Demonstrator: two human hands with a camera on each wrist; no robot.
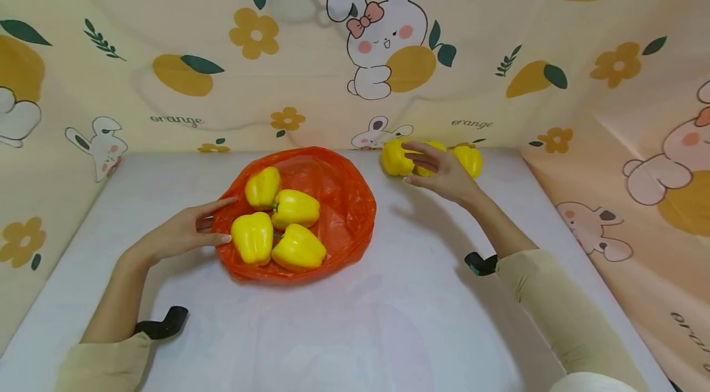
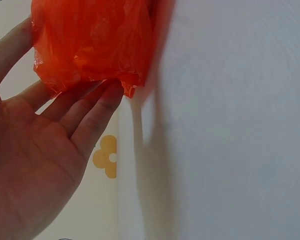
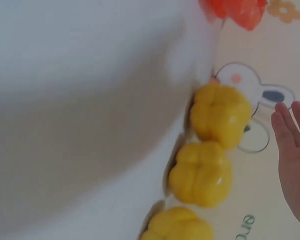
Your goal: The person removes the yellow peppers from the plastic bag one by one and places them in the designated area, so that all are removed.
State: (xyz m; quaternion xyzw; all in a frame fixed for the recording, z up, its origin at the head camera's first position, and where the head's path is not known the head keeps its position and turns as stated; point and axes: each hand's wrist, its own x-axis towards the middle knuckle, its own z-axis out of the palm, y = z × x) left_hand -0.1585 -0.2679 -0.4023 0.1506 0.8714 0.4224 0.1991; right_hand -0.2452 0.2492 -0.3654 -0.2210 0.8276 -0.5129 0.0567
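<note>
An orange-red plastic bag (image 1: 341, 207) lies spread like a shallow bowl, left of the middle in the head view. Several yellow bell peppers (image 1: 296, 209) sit inside it, mostly in its left half. My left hand (image 1: 176, 233) touches the bag's left side with fairly straight fingers; in the left wrist view the fingertips go partly out of sight behind the film. At the back right, three more yellow bell peppers (image 3: 221, 115) stand in a row. Over them my right hand (image 1: 440, 171) hovers with extended fingers, holding nothing and partly covering the row in the head view.
A white tabletop (image 1: 333, 330) carries everything. Behind it and along the sides hangs a cream cloth (image 1: 310, 90) printed with rabbits, oranges and flowers. The rear pepper row stands close to the back cloth. Dark wrist devices (image 1: 166, 323) show at both forearms.
</note>
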